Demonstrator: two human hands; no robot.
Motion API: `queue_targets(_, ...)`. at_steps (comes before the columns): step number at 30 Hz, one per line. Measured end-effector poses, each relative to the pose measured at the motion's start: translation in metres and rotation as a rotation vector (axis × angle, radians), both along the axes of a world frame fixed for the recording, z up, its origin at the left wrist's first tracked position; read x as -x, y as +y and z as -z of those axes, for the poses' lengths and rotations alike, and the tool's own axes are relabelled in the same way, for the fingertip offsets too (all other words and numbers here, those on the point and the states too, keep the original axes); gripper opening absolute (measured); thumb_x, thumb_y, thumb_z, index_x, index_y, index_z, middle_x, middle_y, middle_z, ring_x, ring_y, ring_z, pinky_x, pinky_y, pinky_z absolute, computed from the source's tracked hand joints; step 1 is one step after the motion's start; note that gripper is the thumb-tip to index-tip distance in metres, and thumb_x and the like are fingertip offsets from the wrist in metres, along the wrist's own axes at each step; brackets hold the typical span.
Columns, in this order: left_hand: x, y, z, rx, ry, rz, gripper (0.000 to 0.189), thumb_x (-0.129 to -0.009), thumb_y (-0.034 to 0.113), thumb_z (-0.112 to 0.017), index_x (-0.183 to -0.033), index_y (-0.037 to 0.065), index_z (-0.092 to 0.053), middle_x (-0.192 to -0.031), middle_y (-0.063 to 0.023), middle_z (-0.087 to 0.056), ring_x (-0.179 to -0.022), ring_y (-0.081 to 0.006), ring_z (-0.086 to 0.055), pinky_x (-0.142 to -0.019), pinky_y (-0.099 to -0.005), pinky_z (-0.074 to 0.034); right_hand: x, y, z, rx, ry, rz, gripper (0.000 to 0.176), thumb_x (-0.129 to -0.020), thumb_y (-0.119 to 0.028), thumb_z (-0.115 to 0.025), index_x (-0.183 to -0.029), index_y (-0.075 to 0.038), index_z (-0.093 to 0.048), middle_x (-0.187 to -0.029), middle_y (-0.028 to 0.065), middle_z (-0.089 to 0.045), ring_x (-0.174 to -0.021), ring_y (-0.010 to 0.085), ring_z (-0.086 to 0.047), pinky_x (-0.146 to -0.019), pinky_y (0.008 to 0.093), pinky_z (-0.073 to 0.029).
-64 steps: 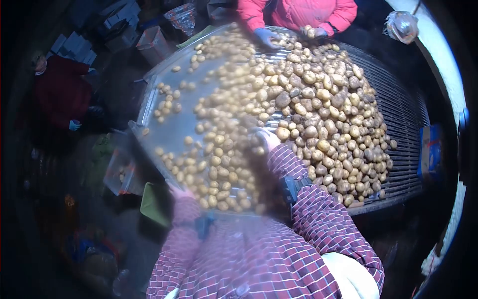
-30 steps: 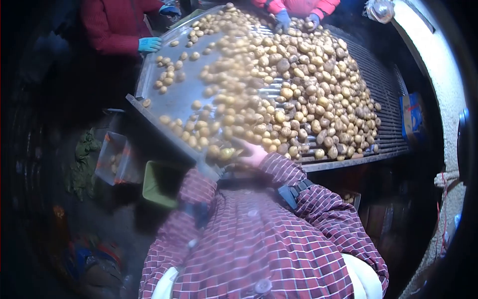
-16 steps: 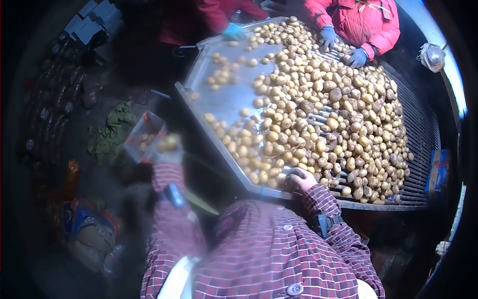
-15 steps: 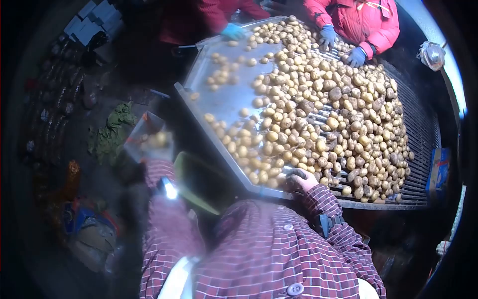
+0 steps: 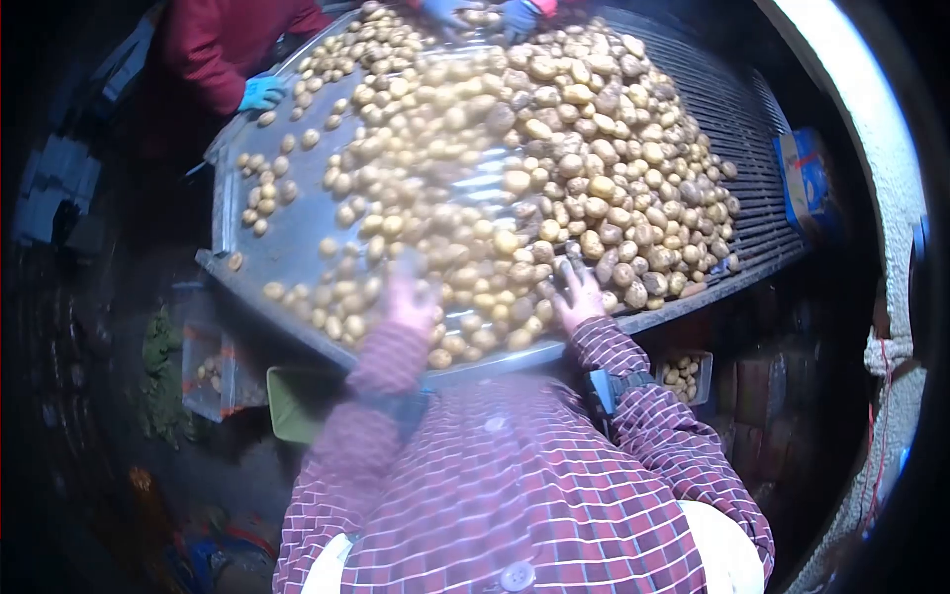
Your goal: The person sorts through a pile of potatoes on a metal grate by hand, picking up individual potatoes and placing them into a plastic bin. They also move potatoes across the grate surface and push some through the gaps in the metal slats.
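A broad heap of potatoes (image 5: pixel 604 168), some pale and some dirt-brown, covers the metal sorting table (image 5: pixel 292 158). My left hand (image 5: pixel 408 302) is over the potatoes near the front edge, smeared by motion, so its fingers and any hold cannot be made out. To its right, my right hand (image 5: pixel 579 293) rests against the heap with dark-tipped fingers spread. No potato shows gripped in it.
Across the table are a co-worker's teal glove (image 5: pixel 261 93) and another's blue gloves (image 5: pixel 520 18). Below the left edge stand a clear bin (image 5: pixel 203 342) with potatoes and a green container (image 5: pixel 295 404). A white bin (image 5: pixel 704 376) with potatoes sits lower right.
My left hand has come from above the clear bin at the left onto the potatoes. The view has turned, so the table appears further left. My right hand's fingers are now spread.
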State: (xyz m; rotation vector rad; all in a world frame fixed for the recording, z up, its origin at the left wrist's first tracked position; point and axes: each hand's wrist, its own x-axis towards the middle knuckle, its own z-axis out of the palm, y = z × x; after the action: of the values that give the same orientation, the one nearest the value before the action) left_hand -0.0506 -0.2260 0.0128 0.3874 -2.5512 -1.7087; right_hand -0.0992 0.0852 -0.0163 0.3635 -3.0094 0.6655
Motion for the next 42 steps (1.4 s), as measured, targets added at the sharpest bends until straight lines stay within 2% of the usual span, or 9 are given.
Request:
queue_targets(2, 0.022, 0.037, -0.007, 0.762, -0.092, 0.558, 0.059, -0.095, 0.031, -0.055, -0.149, 0.018, -0.035, -0.158, -0.0118, -0.025, -0.148, -0.0308, -0.017, -0.121, -0.0498, -0.012, -0.005, -0.004, -0.009, 0.027, -0.082, 0.035, 0.058, -0.089, -0.039, -0.064, -0.139, -0.013, -0.049, -0.136, 0.0256, -0.047, -0.124, 0.0429, -0.047, -0.104, 0.049, -0.039)
queue_targets(4, 0.034, 0.041, -0.007, 0.833, -0.161, 0.736, 0.061, -0.093, 0.046, -0.056, -0.147, 0.027, -0.038, -0.16, -0.0082, -0.022, -0.149, -0.0328, -0.011, -0.121, -0.0523, -0.002, -0.006, -0.003, -0.01, -0.024, -0.133, 0.021, 0.058, -0.09, -0.037, -0.063, -0.141, -0.014, -0.047, -0.14, 0.0259, -0.043, -0.126, 0.0436, -0.045, -0.105, 0.0497, -0.038)
queue_targets(12, 0.048, -0.025, -0.008, 0.935, -0.277, 0.371, 0.047, -0.075, 0.035, -0.075, -0.119, 0.023, -0.063, -0.144, -0.0125, -0.042, -0.142, -0.0398, -0.024, -0.112, -0.0602, -0.025, 0.024, -0.033, -0.039, 0.004, -0.105, -0.166, 0.068, -0.081, -0.03, -0.068, -0.142, -0.01, -0.043, -0.135, 0.0221, -0.047, -0.117, 0.0383, -0.052, -0.1, 0.048, -0.043)
queue_targets(13, 0.04, -0.068, 0.073, 0.787, 0.037, 0.186, 0.046, -0.074, 0.025, -0.078, -0.117, 0.018, -0.064, -0.141, -0.013, -0.044, -0.137, -0.0402, -0.032, -0.11, -0.0526, -0.034, 0.036, -0.045, -0.045, 0.088, -0.208, -0.133, 0.059, -0.085, -0.029, -0.064, -0.139, -0.014, -0.046, -0.134, 0.0176, -0.051, -0.122, 0.034, -0.05, -0.102, 0.044, -0.043)
queue_targets(22, -0.018, -0.099, 0.021, 0.74, 0.035, -0.149, 0.073, -0.072, 0.016, -0.08, -0.137, 0.008, -0.049, -0.14, -0.0216, -0.045, -0.134, -0.0374, -0.038, -0.113, -0.0468, -0.032, 0.079, -0.126, -0.063, -0.056, -0.544, -0.234, 0.042, -0.09, -0.025, -0.063, -0.128, -0.01, -0.053, -0.116, 0.0194, -0.062, -0.106, 0.0354, -0.062, -0.092, 0.0435, -0.051)
queue_targets(27, -0.039, 0.016, -0.015, -0.481, -0.197, -0.253, 0.066, -0.09, 0.014, -0.069, -0.146, 0.003, -0.038, -0.136, -0.0153, -0.052, -0.124, -0.0234, -0.05, -0.104, -0.0371, -0.042, 0.027, -0.157, -0.076, -0.059, -0.547, -0.658, 0.071, -0.083, -0.037, -0.068, -0.141, -0.009, -0.039, -0.116, 0.0223, -0.063, -0.105, 0.0345, -0.064, -0.088, 0.0439, -0.053)
queue_targets(32, -0.066, 0.008, 0.05, -0.546, -0.261, -0.108, 0.049, -0.091, 0.013, -0.062, -0.137, 0.001, -0.049, -0.123, -0.0154, -0.059, -0.113, -0.0225, -0.057, -0.095, -0.0337, -0.047, -0.002, -0.176, -0.094, -0.235, -0.703, -0.828, 0.086, -0.074, -0.041, -0.075, -0.141, 0.0, -0.038, -0.096, 0.0178, -0.069, -0.089, 0.0331, -0.069, -0.08, 0.0411, -0.054)
queue_targets(38, -0.081, -0.019, -0.003, -0.998, -0.54, -0.043, 0.036, -0.091, 0.021, -0.062, -0.123, 0.006, -0.058, -0.097, -0.0109, -0.065, -0.084, -0.0145, -0.062, -0.065, -0.0255, -0.05, 0.051, -0.159, -0.028, 0.068, -0.697, -1.07, 0.051, -0.083, -0.034, -0.068, -0.129, -0.019, -0.054, -0.096, 0.0149, -0.069, -0.083, 0.031, -0.069, -0.079, 0.041, -0.055)
queue_targets(42, -0.071, -0.03, -0.032, -1.112, -0.51, -0.143, 0.033, -0.091, 0.019, -0.061, -0.121, 0.006, -0.059, -0.096, -0.012, -0.065, -0.082, -0.0191, -0.064, -0.065, -0.0312, -0.053, 0.115, -0.191, -0.108, -0.418, -0.387, -0.534, 0.05, -0.083, -0.023, -0.071, -0.13, -0.02, -0.053, -0.117, 0.0145, -0.062, -0.107, 0.0341, -0.062, -0.085, 0.044, -0.054)
